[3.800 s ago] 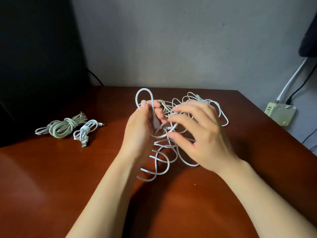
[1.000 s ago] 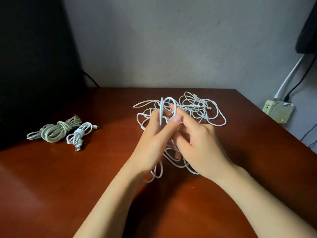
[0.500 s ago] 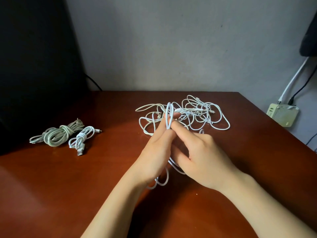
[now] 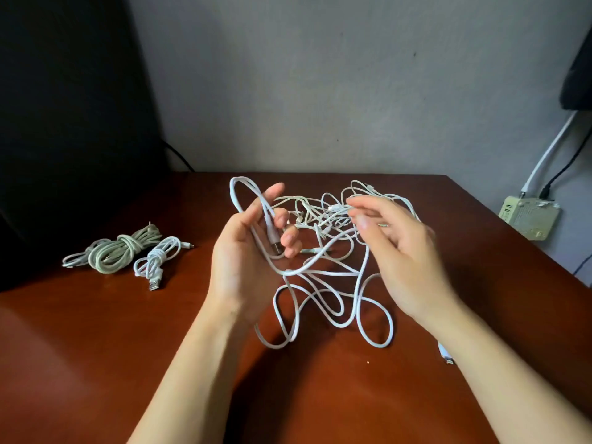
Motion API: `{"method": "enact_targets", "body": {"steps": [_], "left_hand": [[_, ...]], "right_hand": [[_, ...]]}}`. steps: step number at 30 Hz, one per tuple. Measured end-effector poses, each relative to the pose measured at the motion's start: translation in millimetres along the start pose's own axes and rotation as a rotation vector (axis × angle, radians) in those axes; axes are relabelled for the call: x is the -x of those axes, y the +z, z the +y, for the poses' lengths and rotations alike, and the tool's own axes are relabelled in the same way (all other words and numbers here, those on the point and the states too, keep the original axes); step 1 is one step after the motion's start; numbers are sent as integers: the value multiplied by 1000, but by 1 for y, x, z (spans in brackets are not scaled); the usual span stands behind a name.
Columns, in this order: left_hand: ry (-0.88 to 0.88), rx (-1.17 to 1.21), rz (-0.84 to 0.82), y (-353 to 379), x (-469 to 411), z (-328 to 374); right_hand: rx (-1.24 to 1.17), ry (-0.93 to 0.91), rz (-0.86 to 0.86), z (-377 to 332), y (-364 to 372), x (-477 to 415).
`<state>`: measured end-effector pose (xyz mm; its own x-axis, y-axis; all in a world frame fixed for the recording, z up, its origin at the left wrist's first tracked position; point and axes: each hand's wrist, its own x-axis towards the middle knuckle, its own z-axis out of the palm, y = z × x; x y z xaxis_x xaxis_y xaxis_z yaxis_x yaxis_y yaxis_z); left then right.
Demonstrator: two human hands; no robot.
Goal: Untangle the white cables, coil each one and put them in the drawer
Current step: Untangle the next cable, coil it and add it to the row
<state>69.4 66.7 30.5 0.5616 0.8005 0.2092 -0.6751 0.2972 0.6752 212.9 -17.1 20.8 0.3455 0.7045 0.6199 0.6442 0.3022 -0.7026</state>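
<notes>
A tangle of white cables (image 4: 330, 216) lies in the middle of the brown table (image 4: 96, 363). My left hand (image 4: 240, 261) is raised palm-up over it. Its fingers curl round one white cable, whose loop (image 4: 235, 190) stands up above the fingertips and whose plug lies in the palm. That cable runs down to loose loops (image 4: 371, 318) on the table near me. My right hand (image 4: 407, 261) hovers to the right of the tangle, fingers spread and blurred, holding nothing. A cable end (image 4: 445, 354) shows beside my right forearm.
Two coiled cables lie at the left: a thick greyish one (image 4: 118, 251) and a small white one (image 4: 157, 257). A dark object (image 4: 64, 123) fills the back left. A pale power strip (image 4: 528, 216) with wires hangs on the wall beyond the table's right edge.
My hands have parted. The right hand let go of the loop and moved right, now open. The left hand turned palm-up and keeps the cable loop, lifted higher and to the left.
</notes>
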Motion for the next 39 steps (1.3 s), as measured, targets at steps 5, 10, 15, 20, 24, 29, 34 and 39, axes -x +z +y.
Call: {"method": "enact_targets", "body": {"steps": [5,10,15,20,24,29,34,39], "left_hand": [[21,85,42,-8,-1,5],[57,135,153,-13,-2,6],[10,104,176,-12,-2,1],[-145,-21,5,3,1,-13],[-203,-48,-2,2,2,-16],[-200,-30,39,2,3,-11],[-221,-12,63,2,3,-10],[-312,-128,21,1,5,-13]], "right_hand": [[-88,244,-427,3,5,5],[-177,285,-391,-2,9,4],[-274,269,-102,-10,-2,-3],[-324,191,216,-14,-16,-9],[-310,110,116,-22,-18,-7],[-189,6,-91,-16,-9,-1],[156,-116,-27,-2,-18,-4],[307,-205,23,4,-17,-4]]}}
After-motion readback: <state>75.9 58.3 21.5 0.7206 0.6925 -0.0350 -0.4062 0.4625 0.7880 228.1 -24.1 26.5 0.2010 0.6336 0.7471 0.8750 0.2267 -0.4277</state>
